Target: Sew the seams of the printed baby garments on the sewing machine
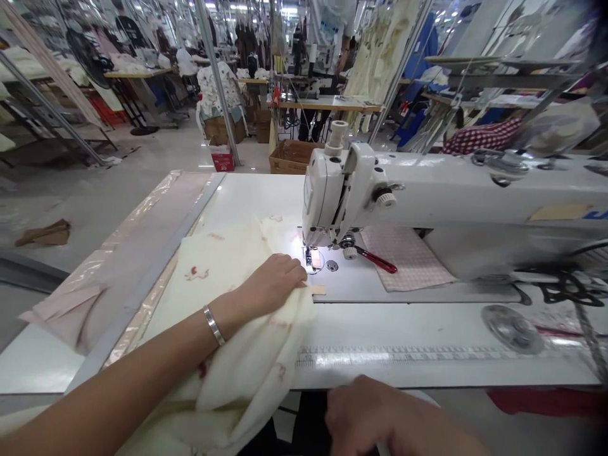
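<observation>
My left hand [275,282], with a silver bracelet at the wrist, lies on cream fabric with red prints [223,304], fingers curled down and pressing it flat just left of the presser foot [310,258] of the white sewing machine [427,196]. The cloth drapes over the table's front edge toward me. My right hand [380,418] is low at the front edge, blurred, with its fingers hidden below the frame.
A pink checked cloth [408,256] and a red-handled tool [377,259] lie under the machine arm. A ruler strip [403,356] runs along the white table [266,196]. Pinkish fabric under plastic [142,247] lies at left. Cardboard boxes [292,156] stand beyond.
</observation>
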